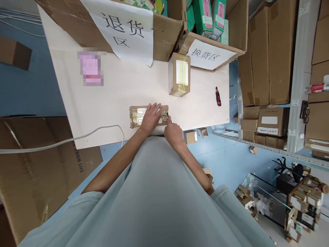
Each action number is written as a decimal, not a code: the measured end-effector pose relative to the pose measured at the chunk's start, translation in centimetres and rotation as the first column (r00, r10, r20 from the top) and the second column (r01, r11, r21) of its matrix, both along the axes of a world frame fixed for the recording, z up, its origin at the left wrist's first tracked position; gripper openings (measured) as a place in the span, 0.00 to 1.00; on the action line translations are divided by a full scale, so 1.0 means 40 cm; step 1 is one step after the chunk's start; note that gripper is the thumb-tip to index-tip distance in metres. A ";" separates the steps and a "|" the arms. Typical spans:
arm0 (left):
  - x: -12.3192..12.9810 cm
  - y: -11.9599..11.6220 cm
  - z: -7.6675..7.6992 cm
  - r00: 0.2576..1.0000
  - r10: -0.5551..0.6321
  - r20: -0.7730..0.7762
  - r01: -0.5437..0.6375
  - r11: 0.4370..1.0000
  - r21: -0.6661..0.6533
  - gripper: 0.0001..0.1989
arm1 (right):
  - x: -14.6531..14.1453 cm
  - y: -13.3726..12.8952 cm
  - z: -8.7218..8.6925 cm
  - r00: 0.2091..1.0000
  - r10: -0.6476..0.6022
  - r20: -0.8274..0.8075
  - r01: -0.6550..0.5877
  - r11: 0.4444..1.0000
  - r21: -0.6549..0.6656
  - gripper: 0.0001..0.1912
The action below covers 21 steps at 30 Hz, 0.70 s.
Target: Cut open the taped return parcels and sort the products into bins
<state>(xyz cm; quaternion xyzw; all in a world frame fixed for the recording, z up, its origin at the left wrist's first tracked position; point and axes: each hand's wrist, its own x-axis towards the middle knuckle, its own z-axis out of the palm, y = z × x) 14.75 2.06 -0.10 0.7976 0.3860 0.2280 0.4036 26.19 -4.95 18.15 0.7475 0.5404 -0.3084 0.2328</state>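
A small flat cardboard package (133,117), wrapped in clear tape over a white label, lies near the table's front edge. Spread fingers of my left hand (151,117) rest flat on its top, right of the middle. At the package's right end, my right hand (174,132) is closed around a small dark tool, mostly hidden in the fist, with its tip touching the taped end. Behind them an upright taped carton (182,73) with a label stands on the white table (113,92). A red and black utility knife (218,96) lies at the right.
Two large open cartons with paper signs (133,31) (209,55) line the table's back; the right one holds green boxes (203,17). A pink blurred item (91,68) lies at left. A white cable (95,131) crosses the front left edge. Shelved boxes (272,120) stand right.
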 end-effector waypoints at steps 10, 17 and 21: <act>-0.007 -0.023 -0.008 0.999 -0.040 -0.005 0.040 0.998 0.049 0.23 | -0.066 -0.029 0.008 0.996 -0.085 0.033 0.088 0.994 -0.069 0.39; -0.012 -0.010 0.028 0.992 -0.089 -0.087 0.091 0.996 0.025 0.24 | -0.014 -0.072 0.052 0.988 -0.149 0.041 0.148 0.988 0.036 0.34; -0.068 -0.003 0.053 0.995 0.013 -0.095 -0.012 1.000 0.009 0.28 | 0.075 -0.078 -0.062 0.960 -0.257 0.115 0.233 0.954 0.186 0.37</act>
